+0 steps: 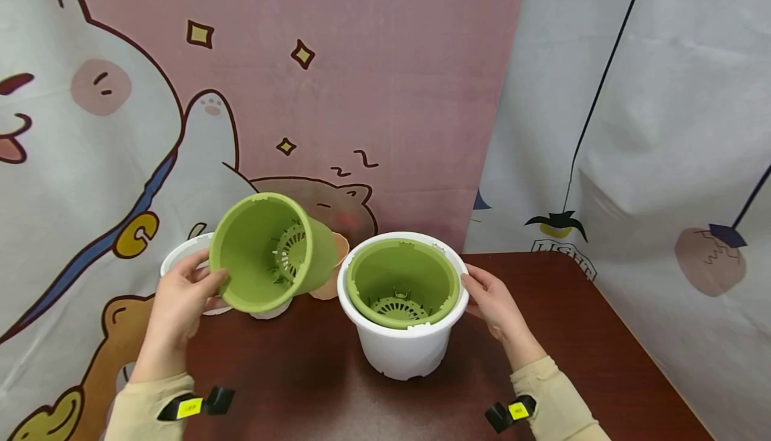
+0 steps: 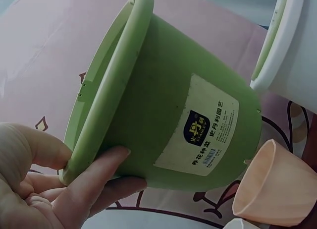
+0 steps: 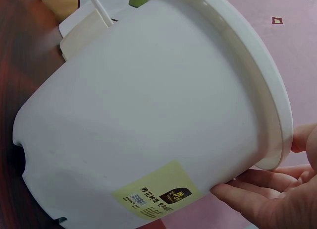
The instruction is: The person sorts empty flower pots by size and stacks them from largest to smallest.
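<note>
The tilted green pot (image 1: 255, 253) is in the air above the bench (image 1: 271, 381), to the left of the white pot (image 1: 400, 354), with its mouth turned toward the person. It looks like thin plastic, so I judge it light and quite stiff; the wall seems smooth and may slip a little. The thick rim is probably the best place to take hold (a hard squeeze on the wall could bend it). The left hand (image 1: 183, 290) pinches this rim, the thumb at the mouth side and the other fingers against the outside wall. The right hand (image 1: 494, 300) pinches the right side of the white pot's rim, with fingers below it on the outer wall. A second green pot (image 1: 382, 280) sits inside the white one.
</note>
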{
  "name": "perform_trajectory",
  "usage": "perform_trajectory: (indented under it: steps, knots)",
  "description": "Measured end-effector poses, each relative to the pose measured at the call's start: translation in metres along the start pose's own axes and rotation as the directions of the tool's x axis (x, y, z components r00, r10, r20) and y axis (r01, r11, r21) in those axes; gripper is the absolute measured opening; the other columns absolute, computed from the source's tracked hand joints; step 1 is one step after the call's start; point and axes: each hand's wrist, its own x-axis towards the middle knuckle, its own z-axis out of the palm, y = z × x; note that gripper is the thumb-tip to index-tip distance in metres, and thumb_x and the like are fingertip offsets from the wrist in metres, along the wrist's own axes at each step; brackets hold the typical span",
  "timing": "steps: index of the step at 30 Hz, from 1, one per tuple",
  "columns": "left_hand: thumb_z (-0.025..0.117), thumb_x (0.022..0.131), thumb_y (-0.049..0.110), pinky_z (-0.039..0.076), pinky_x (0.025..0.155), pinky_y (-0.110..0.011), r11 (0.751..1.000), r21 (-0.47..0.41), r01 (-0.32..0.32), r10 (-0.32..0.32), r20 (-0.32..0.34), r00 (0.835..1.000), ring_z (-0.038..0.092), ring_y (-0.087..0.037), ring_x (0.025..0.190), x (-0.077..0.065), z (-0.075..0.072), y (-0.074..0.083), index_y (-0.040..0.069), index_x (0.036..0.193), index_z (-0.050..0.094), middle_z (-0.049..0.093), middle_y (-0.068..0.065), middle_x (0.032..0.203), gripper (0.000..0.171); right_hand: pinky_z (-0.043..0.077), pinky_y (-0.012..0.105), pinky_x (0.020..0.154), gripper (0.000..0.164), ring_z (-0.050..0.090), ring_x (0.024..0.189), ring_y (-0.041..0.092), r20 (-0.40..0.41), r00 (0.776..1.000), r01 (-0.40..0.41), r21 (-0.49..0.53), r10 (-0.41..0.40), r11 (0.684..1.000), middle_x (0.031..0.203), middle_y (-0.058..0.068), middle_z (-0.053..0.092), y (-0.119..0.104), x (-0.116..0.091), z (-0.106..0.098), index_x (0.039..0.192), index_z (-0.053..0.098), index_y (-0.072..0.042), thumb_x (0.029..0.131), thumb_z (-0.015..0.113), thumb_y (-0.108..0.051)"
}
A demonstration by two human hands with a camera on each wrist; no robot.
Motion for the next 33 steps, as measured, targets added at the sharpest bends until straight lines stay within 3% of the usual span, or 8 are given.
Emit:
perform_trajectory:
  steps: [13,22,33]
  knots:
    - [0.057,0.097,0.000,0.060,0.061,-0.034,0.998,-0.012,-0.066,0.067,0.057,0.996,0.072,-0.015,0.073,0.005,0.015,0.017,-0.012,0.143,0.039,0.072,0.004,0.096,0.051,0.058,0.037,0.081,0.046,0.065,0.094,0.013,-0.007,1.000,-0.011,0.020,0.011,1.000,0.137,0.030,0.050,0.000,0.002,0.000,0.146,0.040,0.005,0.107,0.045,-0.017]
    - [0.057,0.097,-0.001,0.060,0.059,-0.034,0.996,-0.060,-0.066,0.072,0.103,0.992,0.072,-0.015,0.072,0.009,0.027,0.026,-0.013,0.143,0.037,0.072,0.003,0.094,0.052,0.058,0.035,0.080,0.046,0.066,0.092,0.013,-0.005,1.000,-0.008,0.015,0.008,1.000,0.136,0.029,0.051,0.000,0.002,0.000,0.146,0.040,0.006,0.106,0.045,-0.018]
    - [0.057,0.096,-0.002,0.060,0.060,-0.035,0.997,-0.046,-0.058,0.063,0.138,0.988,0.072,-0.016,0.070,0.012,0.042,0.035,-0.011,0.141,0.042,0.071,-0.006,0.095,0.049,0.058,0.034,0.078,0.047,0.066,0.091,0.012,0.003,1.000,0.003,0.027,-0.003,1.000,0.135,0.029,0.051,0.000,0.000,0.000,0.146,0.039,0.007,0.106,0.045,-0.017]
